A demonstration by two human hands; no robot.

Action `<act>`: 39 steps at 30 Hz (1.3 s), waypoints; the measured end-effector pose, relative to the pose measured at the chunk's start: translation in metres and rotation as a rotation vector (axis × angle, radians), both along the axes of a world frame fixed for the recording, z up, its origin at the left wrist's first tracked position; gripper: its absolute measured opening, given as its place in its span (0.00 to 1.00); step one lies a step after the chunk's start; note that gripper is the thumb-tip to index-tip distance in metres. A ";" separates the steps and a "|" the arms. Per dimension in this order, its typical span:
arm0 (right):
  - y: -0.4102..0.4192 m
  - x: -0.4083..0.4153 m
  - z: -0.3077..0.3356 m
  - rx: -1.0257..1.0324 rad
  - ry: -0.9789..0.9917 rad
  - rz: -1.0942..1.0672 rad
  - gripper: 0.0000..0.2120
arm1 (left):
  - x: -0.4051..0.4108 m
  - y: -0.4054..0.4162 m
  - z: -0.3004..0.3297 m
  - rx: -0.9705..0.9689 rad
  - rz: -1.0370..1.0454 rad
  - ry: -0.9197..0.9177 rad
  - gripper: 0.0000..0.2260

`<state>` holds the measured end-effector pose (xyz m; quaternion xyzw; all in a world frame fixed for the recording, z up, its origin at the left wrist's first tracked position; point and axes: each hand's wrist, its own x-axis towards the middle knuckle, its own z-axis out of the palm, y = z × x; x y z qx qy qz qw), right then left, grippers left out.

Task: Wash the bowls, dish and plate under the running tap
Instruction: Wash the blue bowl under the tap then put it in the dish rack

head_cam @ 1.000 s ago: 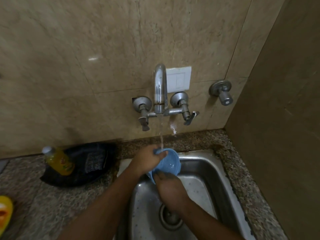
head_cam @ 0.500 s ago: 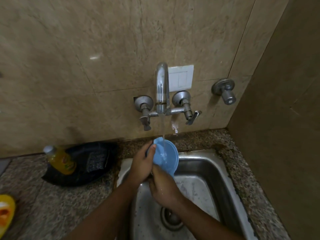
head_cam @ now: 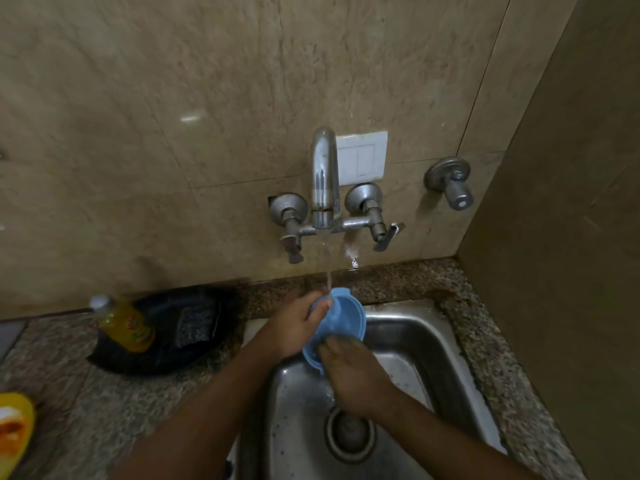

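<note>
Since the earlier frame I had tipped the blue bowl [head_cam: 341,318] lower under the tap [head_cam: 325,178]; my left hand [head_cam: 292,327] pinched its rim, my right hand [head_cam: 356,370] curled round its lower edge above the sink [head_cam: 433,344]. Light, wet plastic, likely slippery: 2 rim grips seemed safest.

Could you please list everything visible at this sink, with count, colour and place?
bowl: one, blue, held tilted under the stream above the sink
tap: one, chrome, on the wall, running
wall valve: one, grey, right of the tap
switch plate: one, white, behind the tap
sink: one, steel, set in a speckled counter
tray: one, black, left of the sink
bottle: one, yellow, on the tray
scrub pad: one, dark, on the tray
left hand: grips the bowl's rim
right hand: on the bowl's lower edge
</note>
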<state>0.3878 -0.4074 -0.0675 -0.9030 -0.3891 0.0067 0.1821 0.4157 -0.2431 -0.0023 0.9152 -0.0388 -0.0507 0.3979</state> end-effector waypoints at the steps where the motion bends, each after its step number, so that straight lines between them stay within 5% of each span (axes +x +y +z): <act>1: 0.014 -0.003 0.004 0.075 0.108 -0.007 0.27 | 0.002 -0.002 0.000 0.032 -0.006 -0.003 0.14; 4: 0.030 -0.020 0.006 0.233 0.324 -0.003 0.35 | 0.007 0.000 0.015 0.044 -0.033 -0.002 0.12; 8: -0.012 0.000 -0.005 -0.072 -0.213 0.105 0.19 | 0.005 0.011 0.013 0.026 -0.093 0.084 0.10; 13: 0.017 -0.019 -0.005 -0.032 -0.124 0.161 0.21 | 0.014 0.011 0.019 0.121 -0.160 0.145 0.13; 17: -0.011 -0.002 -0.008 -0.122 -0.253 0.124 0.15 | 0.008 0.014 0.022 0.049 -0.147 0.220 0.14; 20: 0.001 -0.001 -0.003 -0.166 -0.138 0.017 0.18 | -0.004 0.009 0.015 -0.227 0.118 0.183 0.12; 22: 0.009 -0.003 0.006 -0.088 -0.057 -0.101 0.18 | -0.019 0.010 0.010 -0.556 0.340 0.215 0.24; 24: 0.014 -0.005 0.010 0.042 0.096 -0.199 0.16 | -0.039 0.003 0.002 -0.648 0.334 0.252 0.33; 30: 0.045 -0.029 0.020 0.345 0.378 -0.217 0.20 | -0.041 -0.025 -0.013 -0.459 0.509 0.046 0.20; 34: 0.003 -0.016 -0.002 0.061 0.001 -0.031 0.18 | -0.030 -0.005 0.006 -0.366 0.466 0.042 0.09; 36: 0.006 -0.008 -0.001 -0.037 -0.017 -0.111 0.15 | -0.029 -0.011 0.012 -0.266 0.380 0.028 0.10; 39: 0.032 -0.019 -0.008 0.073 0.135 -0.052 0.22 | -0.020 -0.018 0.017 -0.063 0.337 0.015 0.12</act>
